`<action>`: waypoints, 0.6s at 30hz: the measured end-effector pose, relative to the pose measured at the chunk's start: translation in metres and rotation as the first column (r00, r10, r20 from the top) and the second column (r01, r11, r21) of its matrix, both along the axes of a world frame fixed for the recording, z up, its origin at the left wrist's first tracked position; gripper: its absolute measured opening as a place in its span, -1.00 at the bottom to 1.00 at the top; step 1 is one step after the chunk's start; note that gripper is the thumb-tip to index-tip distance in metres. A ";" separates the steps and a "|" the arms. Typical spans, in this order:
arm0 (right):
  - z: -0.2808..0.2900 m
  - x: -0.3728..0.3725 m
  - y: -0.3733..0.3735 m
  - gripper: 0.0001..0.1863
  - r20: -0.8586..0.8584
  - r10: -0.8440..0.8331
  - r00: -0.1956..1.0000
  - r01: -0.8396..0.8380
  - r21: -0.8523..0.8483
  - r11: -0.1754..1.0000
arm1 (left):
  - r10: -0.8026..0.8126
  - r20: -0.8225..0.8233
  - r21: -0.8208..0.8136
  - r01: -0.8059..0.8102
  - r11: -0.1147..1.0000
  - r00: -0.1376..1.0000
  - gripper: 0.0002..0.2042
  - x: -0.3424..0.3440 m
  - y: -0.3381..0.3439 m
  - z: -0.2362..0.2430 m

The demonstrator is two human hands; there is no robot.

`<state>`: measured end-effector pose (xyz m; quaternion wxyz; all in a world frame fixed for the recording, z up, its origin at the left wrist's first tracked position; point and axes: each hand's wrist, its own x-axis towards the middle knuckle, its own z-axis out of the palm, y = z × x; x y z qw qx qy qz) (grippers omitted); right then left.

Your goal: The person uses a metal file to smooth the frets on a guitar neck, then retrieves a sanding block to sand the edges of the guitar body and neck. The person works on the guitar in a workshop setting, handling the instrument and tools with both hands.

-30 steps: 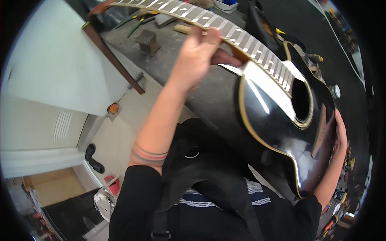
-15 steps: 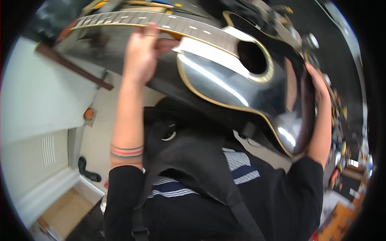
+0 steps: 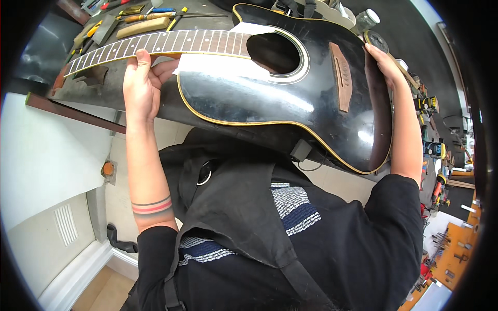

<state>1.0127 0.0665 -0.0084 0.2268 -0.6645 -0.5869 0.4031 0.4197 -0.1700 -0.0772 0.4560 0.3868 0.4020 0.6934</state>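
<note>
Guitar (image 3: 317,78) has its neck (image 3: 171,44) in the curled left hand (image 3: 142,88) (fingertips hidden), its end (image 3: 381,103) against the cupped, part-hidden right hand (image 3: 385,67).

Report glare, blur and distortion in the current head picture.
Head view: a pale glare streak and a smaller bright spot on the black guitar body; head view: fingerboard crisp, no obvious blur; head view: fisheye bends the fingerboard into an arc, and the corners go black.

Bright, fairly even light. White glare streaks the black guitar (image 3: 316,78) toward one and three o'clock. The middle is sharp; straight edges bend toward the black rim.
</note>
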 end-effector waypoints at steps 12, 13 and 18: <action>0.024 -0.072 -0.037 -0.39 0.632 0.192 0.750 -0.596 0.523 0.609 | 0.051 0.021 -0.051 -0.049 0.997 0.998 -0.49 -0.003 -0.003 -0.004; 0.021 -0.073 -0.040 -0.38 0.648 0.206 0.733 -0.613 0.498 0.614 | 0.173 -0.024 -0.132 -0.175 0.976 0.985 -0.55 0.003 -0.008 0.002; 0.002 -0.067 -0.038 -0.37 0.658 0.238 0.714 -0.637 0.470 0.611 | 0.708 -0.221 0.413 -0.594 0.691 0.670 -0.93 0.064 -0.098 -0.020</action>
